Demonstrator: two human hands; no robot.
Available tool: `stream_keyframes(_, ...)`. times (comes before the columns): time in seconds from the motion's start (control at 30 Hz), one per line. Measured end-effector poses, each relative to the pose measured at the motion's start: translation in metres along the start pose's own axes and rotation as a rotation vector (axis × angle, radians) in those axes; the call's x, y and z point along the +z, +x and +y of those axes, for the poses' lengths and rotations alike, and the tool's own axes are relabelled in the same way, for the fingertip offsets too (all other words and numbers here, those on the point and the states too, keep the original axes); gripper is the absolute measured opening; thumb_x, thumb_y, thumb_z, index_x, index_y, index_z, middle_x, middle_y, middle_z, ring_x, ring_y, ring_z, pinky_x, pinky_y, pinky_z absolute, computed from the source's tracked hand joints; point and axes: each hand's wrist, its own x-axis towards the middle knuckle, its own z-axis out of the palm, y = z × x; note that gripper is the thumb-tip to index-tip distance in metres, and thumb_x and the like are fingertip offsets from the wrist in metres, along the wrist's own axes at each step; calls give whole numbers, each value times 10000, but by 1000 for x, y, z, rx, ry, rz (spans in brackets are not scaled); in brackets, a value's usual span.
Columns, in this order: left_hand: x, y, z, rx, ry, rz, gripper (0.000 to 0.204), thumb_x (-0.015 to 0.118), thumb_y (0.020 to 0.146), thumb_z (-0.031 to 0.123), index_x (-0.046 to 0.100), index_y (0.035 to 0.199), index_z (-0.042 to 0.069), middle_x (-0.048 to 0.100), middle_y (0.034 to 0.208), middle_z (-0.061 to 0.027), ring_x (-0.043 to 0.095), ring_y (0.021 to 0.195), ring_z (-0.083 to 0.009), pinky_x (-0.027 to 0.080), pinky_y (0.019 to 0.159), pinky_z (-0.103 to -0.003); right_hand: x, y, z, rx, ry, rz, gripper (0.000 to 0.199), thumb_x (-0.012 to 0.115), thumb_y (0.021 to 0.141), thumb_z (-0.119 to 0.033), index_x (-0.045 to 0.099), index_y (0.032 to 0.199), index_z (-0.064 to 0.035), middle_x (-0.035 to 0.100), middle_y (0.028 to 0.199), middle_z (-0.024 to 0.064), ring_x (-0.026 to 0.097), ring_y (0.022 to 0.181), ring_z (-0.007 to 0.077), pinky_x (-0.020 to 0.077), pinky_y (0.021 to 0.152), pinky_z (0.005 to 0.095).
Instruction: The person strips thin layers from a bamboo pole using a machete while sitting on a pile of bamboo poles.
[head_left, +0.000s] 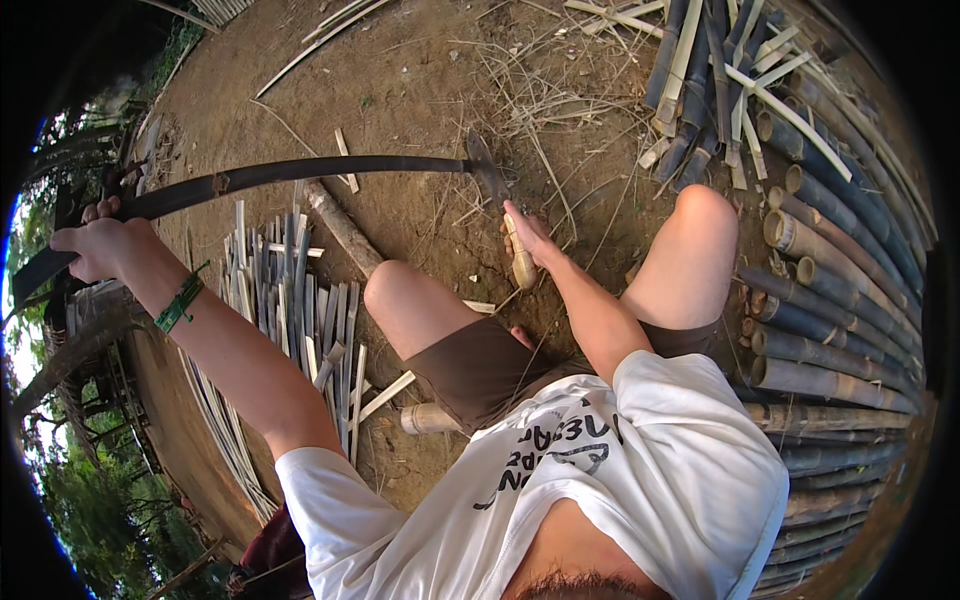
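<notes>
My left hand (103, 245), raised at the far left with a green band on its wrist, is closed around one end of a long dark bamboo strip (320, 166). The strip arches across in front of me, and its other end meets the blade of a knife (486, 168). Between my knees, my right hand (533, 238) grips this knife by its pale wooden handle. The blade points away from me, and the strip's end touches or overlaps it; whether it has cut in, I cannot tell.
Split bamboo strips (290, 290) lie piled by my left knee, next to a wooden pole (342, 226). Cut bamboo poles (835, 380) are stacked along my right. More split pieces (700, 85) lie at the far right. Thin shavings (560, 90) litter the dirt ground.
</notes>
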Motion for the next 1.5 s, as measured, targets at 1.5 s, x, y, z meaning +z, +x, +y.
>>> stream_keyframes(1.5, -362, 88, -166, -278, 436, 620, 481, 465, 1014, 414, 471, 811, -22, 551, 673, -81, 506, 503, -194, 466, 455, -320, 42, 61, 34, 46, 126, -75, 585, 491, 934, -620, 581, 832, -51, 577, 599, 68, 571, 479, 179, 491, 471, 350)
